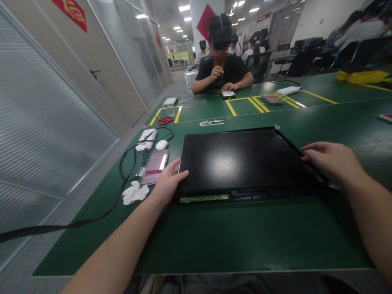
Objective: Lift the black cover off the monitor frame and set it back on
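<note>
A black LCD screen panel (245, 161) lies on the green table, a little askew over a black frame (317, 173) that shows along its right and far edges. A strip of green circuit board (204, 199) runs below its near edge. My left hand (169, 179) grips the panel's left edge, thumb on top and fingers at the side, partly hidden. At the right edge, my right hand (332, 159) has its thumb and fingers closed on the frame's rim; whether they also touch the panel I cannot tell.
Left of the panel lie a phone (155, 167), a white earbud case (161, 145), crumpled tissue (135, 192) and a black strap (118, 200). Red-handled scissors (165, 120) and white strips (211, 122) lie farther back. A co-worker (225, 67) handles a small device (228, 94) across the table (245, 241).
</note>
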`<act>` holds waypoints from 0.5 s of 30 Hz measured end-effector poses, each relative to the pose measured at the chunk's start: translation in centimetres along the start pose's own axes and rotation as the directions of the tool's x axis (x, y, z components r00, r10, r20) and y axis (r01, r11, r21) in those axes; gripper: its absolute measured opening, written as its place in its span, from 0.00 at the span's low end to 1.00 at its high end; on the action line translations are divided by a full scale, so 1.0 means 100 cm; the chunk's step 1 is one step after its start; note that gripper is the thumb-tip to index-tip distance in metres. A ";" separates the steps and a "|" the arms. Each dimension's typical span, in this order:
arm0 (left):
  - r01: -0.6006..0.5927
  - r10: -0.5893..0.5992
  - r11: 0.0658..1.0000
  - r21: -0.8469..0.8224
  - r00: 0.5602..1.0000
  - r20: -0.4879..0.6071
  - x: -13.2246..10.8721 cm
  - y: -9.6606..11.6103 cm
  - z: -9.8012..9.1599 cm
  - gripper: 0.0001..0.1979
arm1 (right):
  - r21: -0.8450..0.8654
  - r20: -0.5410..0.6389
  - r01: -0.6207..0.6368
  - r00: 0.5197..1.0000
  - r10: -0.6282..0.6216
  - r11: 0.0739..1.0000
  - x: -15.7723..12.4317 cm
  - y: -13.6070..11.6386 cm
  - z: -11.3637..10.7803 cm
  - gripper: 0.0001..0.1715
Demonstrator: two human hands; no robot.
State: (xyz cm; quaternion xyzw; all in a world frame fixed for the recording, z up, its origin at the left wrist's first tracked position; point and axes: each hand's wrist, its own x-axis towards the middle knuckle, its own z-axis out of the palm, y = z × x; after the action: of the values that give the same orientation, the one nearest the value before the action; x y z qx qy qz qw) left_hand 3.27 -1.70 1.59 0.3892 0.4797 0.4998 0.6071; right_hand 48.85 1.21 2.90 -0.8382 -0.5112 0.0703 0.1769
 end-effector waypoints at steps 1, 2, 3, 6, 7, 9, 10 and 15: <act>-0.003 0.003 1.000 -0.001 1.000 -0.003 0.000 0.000 0.000 0.35 | 0.000 0.002 -0.005 1.000 0.005 1.000 0.000 0.000 0.000 0.19; -0.006 0.006 1.000 -0.001 1.000 -0.008 0.000 -0.001 0.000 0.36 | 0.001 0.001 -0.005 1.000 0.005 1.000 0.000 0.000 0.000 0.19; -0.006 0.006 1.000 0.001 1.000 -0.012 0.001 -0.001 0.000 0.36 | 0.003 -0.003 -0.002 1.000 0.002 1.000 -0.001 0.000 0.000 0.20; -0.004 0.004 1.000 0.005 1.000 -0.014 0.000 0.000 0.000 0.36 | 0.009 -0.001 0.003 1.000 -0.003 1.000 -0.001 0.000 0.000 0.20; -0.003 0.003 1.000 0.005 1.000 -0.010 0.000 0.000 0.000 0.35 | 0.010 0.007 -0.001 1.000 0.001 1.000 -0.001 0.001 0.000 0.20; -0.003 0.003 1.000 0.003 1.000 -0.005 0.000 0.001 0.001 0.35 | 0.010 0.023 -0.001 1.000 0.000 1.000 0.000 0.001 -0.001 0.20; -0.003 0.003 1.000 0.002 1.000 -0.007 0.000 0.001 0.001 0.35 | 0.008 0.028 0.004 1.000 -0.004 1.000 0.000 0.001 -0.001 0.20; 0.001 -0.001 1.000 -0.001 1.000 -0.020 -0.001 0.002 0.001 0.35 | 0.003 0.017 0.035 0.999 -0.035 0.999 0.001 0.002 -0.001 0.20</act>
State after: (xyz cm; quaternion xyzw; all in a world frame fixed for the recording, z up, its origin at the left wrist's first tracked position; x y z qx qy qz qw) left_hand 3.35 -1.78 1.84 0.3836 0.4856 0.5036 0.6028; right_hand 49.06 1.25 2.90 -0.8283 -0.5270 0.0749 0.1748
